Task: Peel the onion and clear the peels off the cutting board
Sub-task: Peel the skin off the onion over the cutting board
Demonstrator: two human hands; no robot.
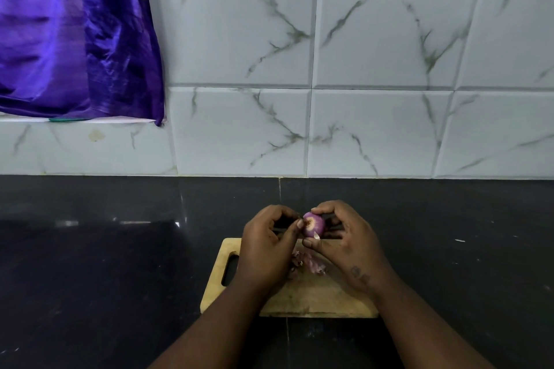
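Observation:
A small purple onion [314, 224] is held above the far edge of a wooden cutting board [311, 296]. My right hand [349, 246] grips the onion between thumb and fingers. My left hand [266, 252] is beside it, its thumb tip pressed against the onion's pale cut end, fingers curled. A small heap of purple-pink peels [308, 262] lies on the board under my hands. A pale scrap of skin hangs at the onion's lower side.
The board lies on a dark polished counter [120, 263] with its handle slot [230, 269] to the left. A white marbled tile wall [374, 99] rises behind. A purple cloth [75, 33] hangs at the upper left.

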